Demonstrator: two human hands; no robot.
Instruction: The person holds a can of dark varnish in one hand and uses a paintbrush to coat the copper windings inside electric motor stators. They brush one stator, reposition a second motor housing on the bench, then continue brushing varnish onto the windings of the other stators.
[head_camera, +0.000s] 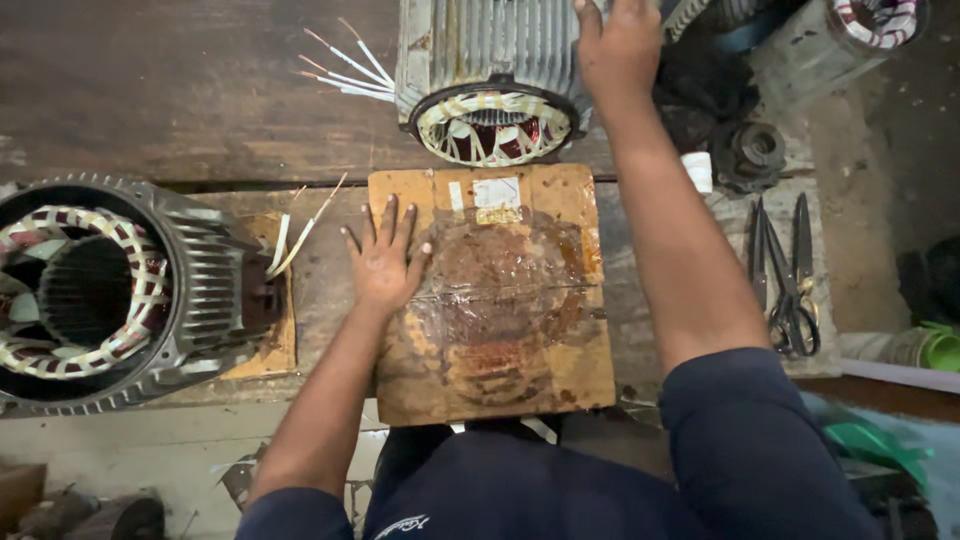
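Note:
My left hand lies flat, fingers spread, on the left edge of a stained brown cardboard sheet on the wooden bench. My right hand reaches forward and rests on top of a finned grey motor stator lying on its side at the far edge. The open end of the stator faces me, showing copper windings bound with white and yellow tape. Several white lead wires stick out from its left side.
A second, larger stator housing with taped windings sits at the left on a cardboard piece. Scissors and pliers lie at the right. A small white bottle, a dark bearing part and another wound stator are at the back right.

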